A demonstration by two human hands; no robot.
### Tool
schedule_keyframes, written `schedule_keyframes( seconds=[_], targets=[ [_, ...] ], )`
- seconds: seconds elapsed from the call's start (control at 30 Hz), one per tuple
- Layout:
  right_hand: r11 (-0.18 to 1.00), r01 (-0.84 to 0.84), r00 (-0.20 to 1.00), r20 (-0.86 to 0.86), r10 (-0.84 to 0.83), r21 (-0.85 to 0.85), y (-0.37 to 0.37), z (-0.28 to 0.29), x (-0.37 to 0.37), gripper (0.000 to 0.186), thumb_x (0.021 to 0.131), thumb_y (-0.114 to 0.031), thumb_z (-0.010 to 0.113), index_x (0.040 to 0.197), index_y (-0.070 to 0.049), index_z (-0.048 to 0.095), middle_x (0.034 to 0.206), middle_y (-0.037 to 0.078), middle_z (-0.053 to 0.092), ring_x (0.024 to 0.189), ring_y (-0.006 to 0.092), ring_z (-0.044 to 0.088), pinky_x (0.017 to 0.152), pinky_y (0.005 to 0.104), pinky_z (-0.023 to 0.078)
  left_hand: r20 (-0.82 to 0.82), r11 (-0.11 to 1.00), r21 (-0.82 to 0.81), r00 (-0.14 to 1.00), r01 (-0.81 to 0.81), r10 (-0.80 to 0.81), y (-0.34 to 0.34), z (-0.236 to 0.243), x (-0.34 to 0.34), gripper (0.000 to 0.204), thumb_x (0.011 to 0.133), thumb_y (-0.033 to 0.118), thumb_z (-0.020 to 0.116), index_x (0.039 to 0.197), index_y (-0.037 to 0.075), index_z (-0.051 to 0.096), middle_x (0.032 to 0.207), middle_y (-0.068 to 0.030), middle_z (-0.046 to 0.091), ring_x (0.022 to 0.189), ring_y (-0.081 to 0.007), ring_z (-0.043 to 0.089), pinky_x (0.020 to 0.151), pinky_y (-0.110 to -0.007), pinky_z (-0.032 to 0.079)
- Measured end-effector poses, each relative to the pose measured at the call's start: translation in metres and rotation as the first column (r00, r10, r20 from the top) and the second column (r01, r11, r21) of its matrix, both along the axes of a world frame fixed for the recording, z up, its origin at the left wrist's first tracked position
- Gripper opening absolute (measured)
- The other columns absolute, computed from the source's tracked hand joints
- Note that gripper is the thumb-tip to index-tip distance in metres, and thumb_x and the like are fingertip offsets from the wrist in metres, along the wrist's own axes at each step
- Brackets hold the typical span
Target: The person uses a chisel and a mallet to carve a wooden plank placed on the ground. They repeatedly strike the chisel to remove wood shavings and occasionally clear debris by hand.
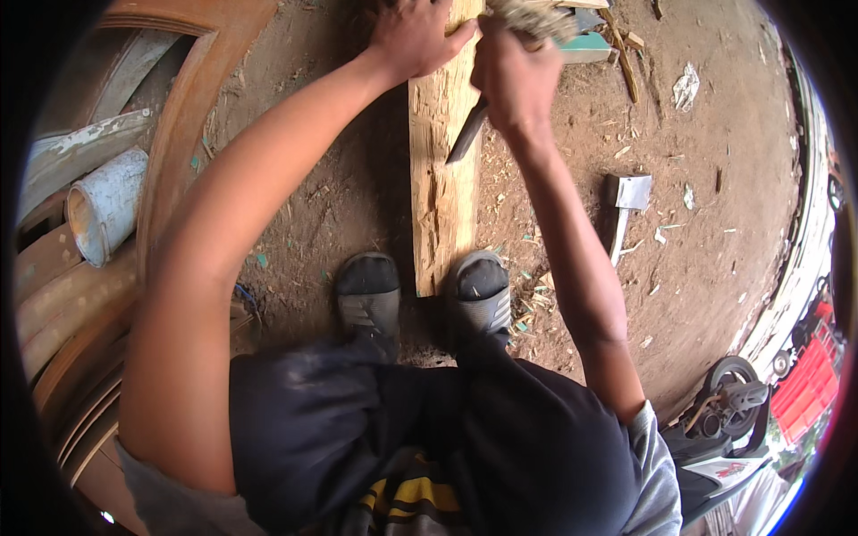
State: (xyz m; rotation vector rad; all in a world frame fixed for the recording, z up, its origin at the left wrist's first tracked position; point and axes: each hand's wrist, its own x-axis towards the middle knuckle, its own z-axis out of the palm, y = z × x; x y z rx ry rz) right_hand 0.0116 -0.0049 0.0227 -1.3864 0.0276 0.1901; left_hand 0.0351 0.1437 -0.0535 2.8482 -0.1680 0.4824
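Note:
A long pale wooden beam (438,170) with rough chipped faces runs away from between my feet to the top edge. My left hand (413,37) lies at the beam's far left side, thumb stretched across the wood and apart from the fingers; the fingertips are partly cut off by the picture's edge. My right hand (520,82) is closed around a tool (470,130). Its dark, flat bar slants down over the beam's right part, and a frayed tan end sticks out beyond the hand. Whether it touches the wood I cannot tell.
A hatchet (629,193) lies on the dirt floor at right, among wood chips. Brown wooden frames (183,98) and a dirty white bucket (112,201) are at left. My sandalled feet flank the beam. A wheeled machine (728,402) and red crate (804,393) stand lower right.

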Motion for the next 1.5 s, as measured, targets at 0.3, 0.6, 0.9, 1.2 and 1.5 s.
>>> schedule_keyframes(
  seconds=[0.3, 0.6, 0.9, 1.2, 1.5],
  targets=[
    [0.998, -0.031, 0.999, 0.017, 0.032, -0.062, 0.004, 0.001, -0.004, 0.018, 0.094, -0.011, 0.067, 0.077, -0.007, 0.064, 0.056, -0.003, 0.053, 0.044, 0.005, 0.045, 0.04, 0.0244, 0.034, -0.1, 0.992, 0.124, 0.995, 0.01, 0.003, 0.002, 0.009, -0.002, 0.082, 0.089, 0.029, 0.067, 0.156, -0.003, 0.032, 0.164, -0.0319, 0.02, 0.154, -0.05, 0.013, 0.117, -0.066, 0.029],
    [0.997, 0.019, 1.0, -0.015, -0.02, -0.073, -0.005, -0.006, 0.001, 0.022, 0.095, -0.013, 0.066, 0.075, -0.009, 0.059, 0.057, -0.003, 0.052, 0.044, 0.0049, 0.045, 0.04, 0.0238, 0.034, -0.019, 0.997, -0.077, 1.0, 0.0, -0.001, 0.0, 0.004, 0.0, 0.081, 0.092, 0.035, 0.065, 0.155, -0.004, 0.033, 0.162, -0.0328, 0.024, 0.154, -0.0497, 0.015, 0.119, -0.065, 0.026],
    [0.999, 0.018, 1.0, 0.014, -0.018, 0.035, -0.008, 0.013, 0.008, 0.026, 0.101, -0.016, 0.059, 0.076, -0.01, 0.058, 0.055, -0.004, 0.049, 0.043, 0.0066, 0.04, 0.041, 0.0269, 0.03, 0.041, 0.996, -0.077, 0.998, 0.053, -0.05, 0.001, 0.002, -0.002, 0.08, 0.091, 0.035, 0.068, 0.154, -0.001, 0.036, 0.161, -0.0315, 0.026, 0.153, -0.0489, 0.017, 0.119, -0.067, 0.024],
    [0.994, -0.016, 1.0, -0.022, 0.019, 0.112, -0.006, 0.002, 0.002, 0.026, 0.097, -0.014, 0.065, 0.072, -0.009, 0.06, 0.052, -0.003, 0.049, 0.039, 0.0081, 0.043, 0.04, 0.026, 0.034, 0.04, 0.997, -0.054, 0.998, 0.046, -0.044, 0.001, 0.001, -0.001, 0.08, 0.093, 0.038, 0.066, 0.155, -0.001, 0.034, 0.163, -0.0308, 0.023, 0.154, -0.0488, 0.015, 0.121, -0.064, 0.024],
    [0.989, -0.111, 0.99, -0.101, 0.101, -0.098, -0.001, 0.001, -0.005, 0.015, 0.095, -0.01, 0.066, 0.08, -0.007, 0.065, 0.058, -0.003, 0.053, 0.044, 0.0049, 0.043, 0.04, 0.0239, 0.033, 0.067, 0.996, -0.028, 0.994, 0.083, -0.081, 0.004, 0.002, 0.0, 0.08, 0.093, 0.036, 0.065, 0.155, -0.002, 0.034, 0.163, -0.0323, 0.023, 0.153, -0.0498, 0.015, 0.12, -0.066, 0.024]
  ],
)
